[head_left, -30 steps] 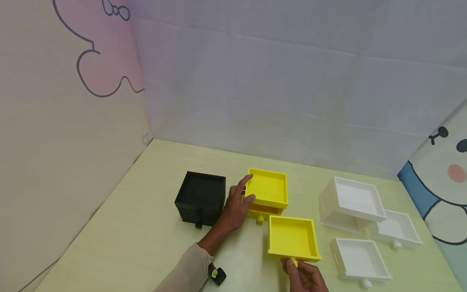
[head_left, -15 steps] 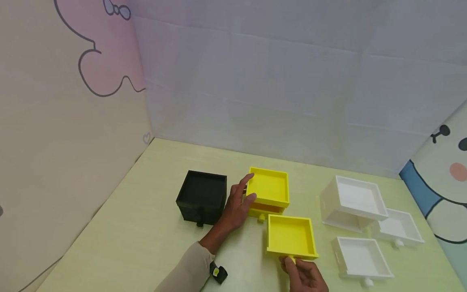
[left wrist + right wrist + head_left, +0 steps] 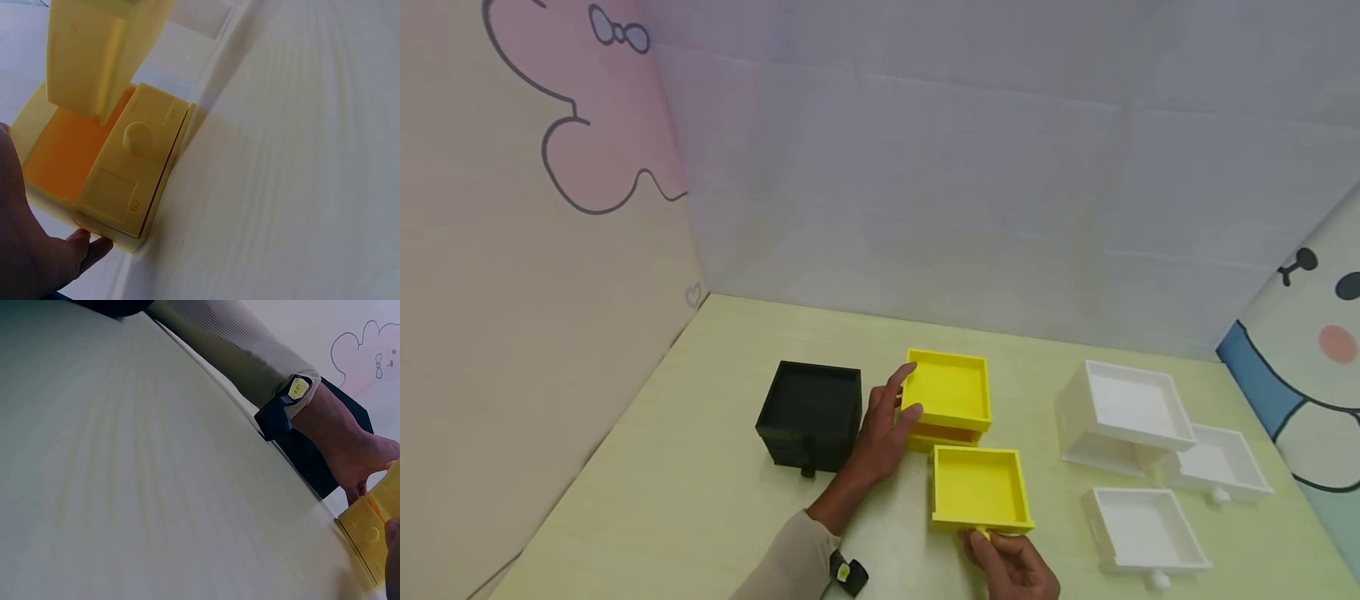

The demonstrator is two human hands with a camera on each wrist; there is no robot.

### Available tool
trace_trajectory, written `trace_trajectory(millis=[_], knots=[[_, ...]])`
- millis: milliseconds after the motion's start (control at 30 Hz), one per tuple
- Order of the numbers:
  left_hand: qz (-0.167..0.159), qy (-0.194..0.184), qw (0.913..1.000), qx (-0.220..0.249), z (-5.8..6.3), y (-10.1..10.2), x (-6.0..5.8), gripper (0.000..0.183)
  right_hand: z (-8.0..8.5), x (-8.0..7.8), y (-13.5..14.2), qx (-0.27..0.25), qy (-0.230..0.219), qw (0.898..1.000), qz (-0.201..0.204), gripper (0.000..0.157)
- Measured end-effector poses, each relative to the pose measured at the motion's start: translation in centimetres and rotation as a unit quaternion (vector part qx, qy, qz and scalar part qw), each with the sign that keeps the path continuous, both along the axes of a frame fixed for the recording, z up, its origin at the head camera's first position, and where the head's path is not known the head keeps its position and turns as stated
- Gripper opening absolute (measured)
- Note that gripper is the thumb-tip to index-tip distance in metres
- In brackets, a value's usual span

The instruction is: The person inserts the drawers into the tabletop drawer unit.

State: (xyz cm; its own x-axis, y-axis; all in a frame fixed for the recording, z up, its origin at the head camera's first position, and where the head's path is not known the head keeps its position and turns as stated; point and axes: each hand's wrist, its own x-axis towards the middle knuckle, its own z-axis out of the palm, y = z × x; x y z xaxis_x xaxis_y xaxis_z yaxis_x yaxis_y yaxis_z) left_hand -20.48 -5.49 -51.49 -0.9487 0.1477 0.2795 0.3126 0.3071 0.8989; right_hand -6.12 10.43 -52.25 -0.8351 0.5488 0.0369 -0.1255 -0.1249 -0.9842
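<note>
My left hand [image 3: 880,442] holds the left side of a small yellow drawer cabinet [image 3: 951,387], its index finger and thumb at the top rim. The cabinet's upper slot gapes; below it sits a drawer front with a round knob [image 3: 137,137]. Between thumb and fingers, my right hand [image 3: 1011,567] pinches the knob of a loose yellow drawer [image 3: 977,487]. That drawer has nothing in it and is held level, just in front of the cabinet. In the left wrist view its back end hangs over the slot; whether they touch I cannot tell.
A black drawer cabinet [image 3: 810,412] stands left of my left hand. To the right are a white cabinet [image 3: 1078,417] with an open slot and two white drawers, one in front [image 3: 1142,529] and one beside it [image 3: 1221,462]. Walls close the table's back and sides.
The loose yellow drawer and my right hand have moved left, now overlapping the cabinet's lower knob in the head view. My left hand keeps its place on the cabinet. The head view has shifted slightly.
</note>
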Motion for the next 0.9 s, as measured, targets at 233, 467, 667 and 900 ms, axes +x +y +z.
trace_trajectory(millis=[233,467,667,900], knots=[[0.015,0.004,0.9999,0.004,0.1,-0.1,-0.1,0.054,0.0,-0.5,-0.4,-0.039,0.015,0.998,0.041,0.010],[0.008,-0.009,0.9998,0.015,0.1,0.4,0.2,0.054,-0.2,-0.6,-1.3,-0.033,-0.028,0.999,0.023,0.010],[0.009,-0.006,0.9996,0.025,0.1,0.6,0.1,0.054,-0.3,-1.0,-1.8,-0.038,-0.040,0.998,0.023,0.010],[0.018,-0.008,0.9993,0.032,0.3,0.5,0.3,0.054,0.1,-1.2,-2.2,-0.010,-0.095,0.995,0.019,0.009]])
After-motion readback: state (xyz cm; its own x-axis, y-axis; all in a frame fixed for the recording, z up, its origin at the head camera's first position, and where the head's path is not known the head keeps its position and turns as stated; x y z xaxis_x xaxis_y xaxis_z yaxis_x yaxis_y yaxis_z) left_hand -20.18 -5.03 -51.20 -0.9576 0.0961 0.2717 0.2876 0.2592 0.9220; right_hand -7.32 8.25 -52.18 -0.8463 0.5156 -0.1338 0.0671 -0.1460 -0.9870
